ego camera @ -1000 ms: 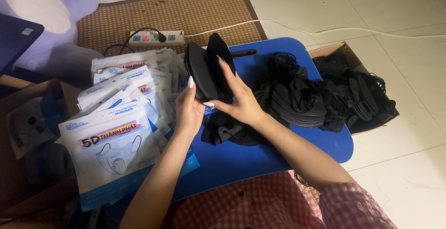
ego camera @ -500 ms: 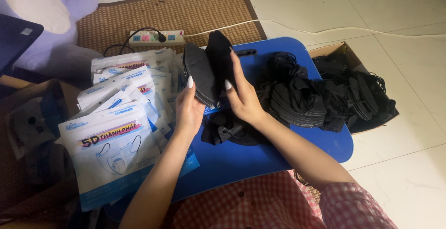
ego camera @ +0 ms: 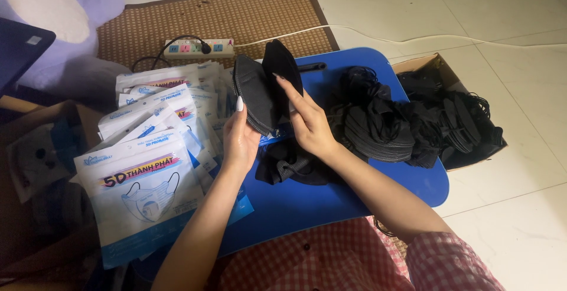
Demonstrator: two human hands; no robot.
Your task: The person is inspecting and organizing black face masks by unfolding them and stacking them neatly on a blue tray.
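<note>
Glossy blue lap table (ego camera: 354, 196) on pale tiled floor (ego camera: 520, 90); left hand (ego camera: 241, 137) and right hand (ego camera: 307, 122) grip stacked curved black masks (ego camera: 263, 90).

A home floor is serving as workspace: pale floor tiles (ego camera: 520, 96), a woven mat (ego camera: 212, 19), a plush toy (ego camera: 53, 19) upper left.
</note>
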